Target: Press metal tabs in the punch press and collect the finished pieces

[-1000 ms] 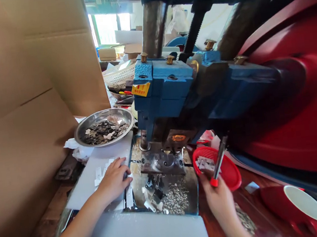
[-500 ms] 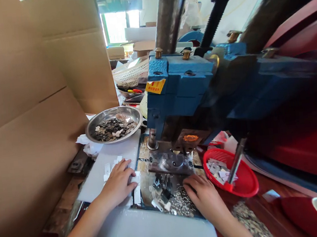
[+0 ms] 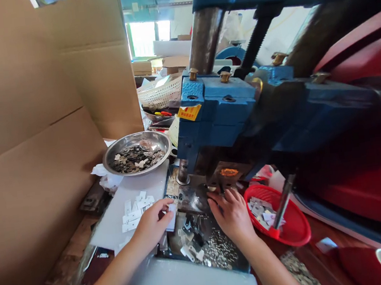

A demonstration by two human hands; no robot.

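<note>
My left hand (image 3: 154,222) is at the left edge of the press bed, thumb and fingers closed on a flat, pale metal plate (image 3: 171,218). My right hand (image 3: 231,213) reaches onto the steel die (image 3: 198,200), just below the punch block (image 3: 229,173) of the blue press (image 3: 217,112). Its fingers are bent together at the die, and their tips are partly hidden, so what they hold cannot be made out. Several flat metal strips (image 3: 138,209) lie in a loose pile left of my left hand. Small cut pieces (image 3: 193,237) and shiny scraps (image 3: 222,250) lie before the die.
A steel bowl (image 3: 139,171) of dark metal pieces stands at the back left. To the right is a red plastic basket (image 3: 300,235) with plates in it and a metal rod across it. Cardboard (image 3: 33,132) walls the left side. A white basket (image 3: 161,93) is behind.
My right hand has moved from the scraps up and forward to the die. My left hand has shifted right and lower from the strip pile, with a plate in its fingers.
</note>
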